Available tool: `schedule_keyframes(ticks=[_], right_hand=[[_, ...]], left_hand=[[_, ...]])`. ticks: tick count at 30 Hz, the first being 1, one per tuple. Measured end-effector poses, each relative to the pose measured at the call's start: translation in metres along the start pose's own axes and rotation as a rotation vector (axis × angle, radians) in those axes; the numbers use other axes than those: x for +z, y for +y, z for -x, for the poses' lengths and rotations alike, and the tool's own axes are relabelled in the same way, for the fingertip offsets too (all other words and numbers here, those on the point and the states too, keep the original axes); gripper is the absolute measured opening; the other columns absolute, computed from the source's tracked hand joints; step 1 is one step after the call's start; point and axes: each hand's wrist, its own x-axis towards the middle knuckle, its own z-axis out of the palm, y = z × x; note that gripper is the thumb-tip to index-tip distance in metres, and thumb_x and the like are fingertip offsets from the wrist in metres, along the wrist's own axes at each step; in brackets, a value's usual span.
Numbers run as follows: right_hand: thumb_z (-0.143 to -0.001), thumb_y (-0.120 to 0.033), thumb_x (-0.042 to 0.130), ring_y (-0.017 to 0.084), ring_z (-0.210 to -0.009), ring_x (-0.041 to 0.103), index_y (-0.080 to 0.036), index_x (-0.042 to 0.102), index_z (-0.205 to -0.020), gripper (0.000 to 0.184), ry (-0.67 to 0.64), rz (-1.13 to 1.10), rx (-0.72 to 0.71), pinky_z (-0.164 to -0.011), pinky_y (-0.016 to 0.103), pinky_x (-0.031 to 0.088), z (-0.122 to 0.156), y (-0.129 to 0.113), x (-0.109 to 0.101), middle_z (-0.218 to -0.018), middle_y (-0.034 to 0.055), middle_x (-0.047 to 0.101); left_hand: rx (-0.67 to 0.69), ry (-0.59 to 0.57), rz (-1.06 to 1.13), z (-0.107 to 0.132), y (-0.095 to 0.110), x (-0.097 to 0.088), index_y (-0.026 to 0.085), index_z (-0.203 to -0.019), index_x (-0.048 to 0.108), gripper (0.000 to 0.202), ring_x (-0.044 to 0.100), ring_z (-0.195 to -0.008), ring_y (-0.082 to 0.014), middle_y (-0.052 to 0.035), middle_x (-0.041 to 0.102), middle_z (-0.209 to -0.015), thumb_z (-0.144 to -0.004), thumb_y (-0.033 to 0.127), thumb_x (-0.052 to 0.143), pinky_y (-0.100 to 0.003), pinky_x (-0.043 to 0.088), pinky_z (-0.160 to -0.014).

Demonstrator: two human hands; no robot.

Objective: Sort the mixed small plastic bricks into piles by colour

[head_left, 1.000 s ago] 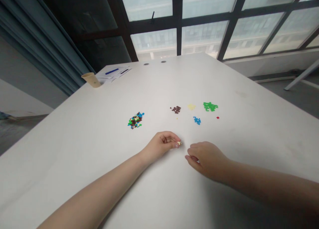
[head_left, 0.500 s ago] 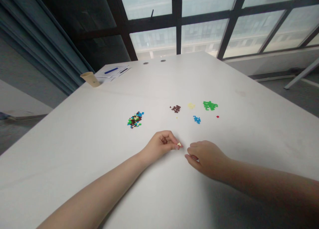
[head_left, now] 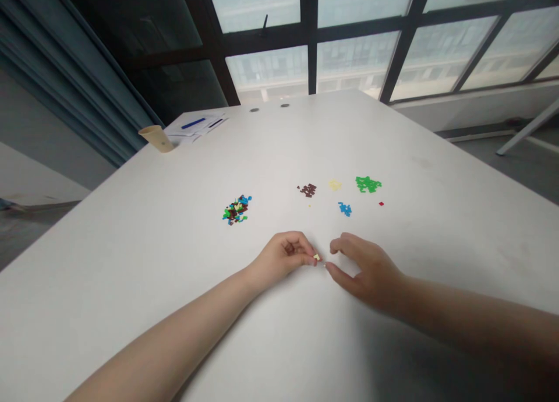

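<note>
Between the thumb and forefinger of my left hand (head_left: 288, 253) is a small pale-yellow building brick (head_left: 317, 257). My right hand (head_left: 367, 268) is just to the right of it, thumb and fingers spread apart, with its thumb tip close to the brick. A tiny whitish speck lies by that thumb tip, too small to name. Beyond the hands lie sorted piles of small bricks: brown bricks (head_left: 308, 190), pale-yellow bricks (head_left: 335, 184), green bricks (head_left: 368, 184) and blue bricks (head_left: 345, 209). A single red brick (head_left: 381, 204) sits apart on the right.
A mixed heap of bricks (head_left: 236, 210) lies left of the sorted piles on the white table (head_left: 152, 215). Toward the far left stand a beige cup (head_left: 157, 138) and papers (head_left: 179, 133) with a blue pen (head_left: 193, 123) on them. A tiny yellow piece (head_left: 310, 206) lies below the brown pile.
My right hand has opened, its thumb and fingers moving apart from a closed pose. My left hand still holds the pale-yellow brick, shifted very slightly right.
</note>
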Motion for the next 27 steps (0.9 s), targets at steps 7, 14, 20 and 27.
schedule_keyframes(ticks=[7,14,20,27], right_hand=[[-0.084,-0.027,0.047,0.012,-0.065,0.048,-0.019,0.057,-0.091,0.015,-0.026,-0.095,-0.088,-0.062,0.023,0.036,0.001,0.001,0.001,-0.071,0.0012,0.054],[-0.085,-0.023,0.046,0.011,-0.06,0.045,-0.018,0.061,-0.084,0.015,-0.011,-0.098,-0.136,-0.056,0.022,0.034,0.002,0.002,0.005,-0.065,0.0002,0.05],[-0.084,-0.021,0.048,0.011,-0.062,0.049,-0.017,0.06,-0.085,0.013,0.015,-0.122,-0.157,-0.058,0.023,0.037,0.0,0.004,0.006,-0.068,0.0015,0.055],[-0.083,-0.023,0.048,0.012,-0.063,0.051,-0.017,0.061,-0.082,0.014,0.108,0.057,-0.198,-0.06,0.023,0.038,-0.015,0.008,-0.007,-0.068,0.0022,0.058]], left_hand=[[-0.013,-0.048,-0.037,0.001,0.001,0.002,0.013,-0.066,0.06,0.01,0.056,-0.063,-0.0104,-0.0014,0.063,-0.064,-0.066,0.018,0.068,-0.022,0.041,-0.063],[-0.028,-0.068,-0.097,0.001,-0.003,0.001,0.012,-0.066,0.059,0.017,0.053,-0.062,-0.0108,-0.0018,0.06,-0.064,-0.064,0.025,0.069,-0.024,0.04,-0.062],[-0.009,-0.08,-0.117,0.0,-0.001,0.002,0.012,-0.067,0.059,0.016,0.048,-0.056,-0.0076,-0.0004,0.059,-0.061,-0.065,0.024,0.069,-0.02,0.035,-0.055],[0.065,-0.034,0.056,0.0,0.003,0.005,0.013,-0.076,0.058,0.019,0.054,-0.062,-0.0088,-0.0015,0.062,-0.069,-0.065,0.024,0.069,-0.022,0.04,-0.062]])
